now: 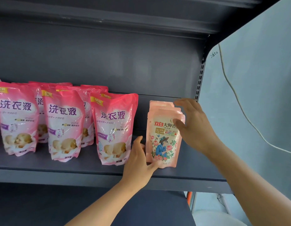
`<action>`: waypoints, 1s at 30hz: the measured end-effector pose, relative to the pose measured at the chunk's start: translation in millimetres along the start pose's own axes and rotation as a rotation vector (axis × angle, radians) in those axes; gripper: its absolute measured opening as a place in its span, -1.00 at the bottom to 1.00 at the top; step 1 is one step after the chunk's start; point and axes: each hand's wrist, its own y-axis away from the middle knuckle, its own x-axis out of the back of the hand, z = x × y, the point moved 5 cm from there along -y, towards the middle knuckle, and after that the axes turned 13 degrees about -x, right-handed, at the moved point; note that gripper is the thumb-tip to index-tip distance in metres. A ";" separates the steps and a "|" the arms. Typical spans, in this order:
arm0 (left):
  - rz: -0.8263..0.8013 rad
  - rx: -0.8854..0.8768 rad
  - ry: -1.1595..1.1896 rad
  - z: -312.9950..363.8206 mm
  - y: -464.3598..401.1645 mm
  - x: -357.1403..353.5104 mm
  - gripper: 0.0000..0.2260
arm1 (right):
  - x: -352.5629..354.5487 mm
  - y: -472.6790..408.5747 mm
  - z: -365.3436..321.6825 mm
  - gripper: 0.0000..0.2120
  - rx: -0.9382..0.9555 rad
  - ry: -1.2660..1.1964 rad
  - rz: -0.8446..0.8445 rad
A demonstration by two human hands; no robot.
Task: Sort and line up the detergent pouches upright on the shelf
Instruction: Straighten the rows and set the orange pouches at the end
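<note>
Shelf [86,167] of grey steel holds two sorted groups. Big pink pouches [63,124] already stand upright in rows at nine o'clock. Small peach pouches [162,141], three in a file at centre, seem the last to square up. Right hand [195,128], fingers spread, presses their upper edge; left hand [138,160] steadies the front one's base, thumb and fingers touching it.

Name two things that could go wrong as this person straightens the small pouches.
1. The small floral pouches stand in a tight front-to-back row; letting go may tip them like dominoes.
2. The left hand sits close beside the nearest big pink pouch, so a nudge could knock it askew.
</note>
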 end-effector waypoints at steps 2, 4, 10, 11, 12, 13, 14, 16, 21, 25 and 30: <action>-0.032 -0.042 -0.118 8.0 13.9 15.0 -0.26 | -3.7 18.5 -5.3 -0.54 0.066 0.033 0.015; -0.082 -0.086 -0.217 14.2 28.2 32.7 -0.37 | -11.9 34.2 -10.9 -0.54 0.102 0.060 0.008; -0.143 -0.080 -0.436 -0.2 61.8 96.7 -0.62 | -50.9 69.8 -38.4 -0.58 0.122 0.016 -0.145; -0.145 -0.066 -0.460 -5.4 66.3 107.5 -0.62 | -58.4 74.2 -44.6 -0.59 0.125 0.010 -0.175; -0.146 -0.050 -0.481 -11.1 70.7 118.0 -0.61 | -66.0 78.0 -51.0 -0.59 0.132 0.011 -0.200; -0.147 -0.033 -0.497 -17.2 74.9 128.1 -0.60 | -73.7 81.3 -57.6 -0.60 0.139 0.014 -0.223; -0.148 -0.017 -0.507 -23.5 79.1 138.1 -0.59 | -81.0 84.3 -64.1 -0.60 0.145 0.018 -0.243; -0.150 0.011 -0.518 -35.9 87.8 157.7 -0.58 | -95.1 89.1 -77.9 -0.61 0.165 0.036 -0.267; -0.129 0.021 -0.508 -67.7 104.4 205.2 -0.59 | -126.3 95.0 -116.1 -0.62 0.152 0.059 -0.266; -0.143 0.010 -0.471 -99.3 113.7 243.5 -0.56 | -152.0 97.7 -151.6 -0.55 0.057 -0.006 -0.244; -0.163 -0.033 -0.370 -131.9 108.8 279.5 -0.48 | -153.4 80.4 -195.4 -0.57 -0.098 -0.137 -0.066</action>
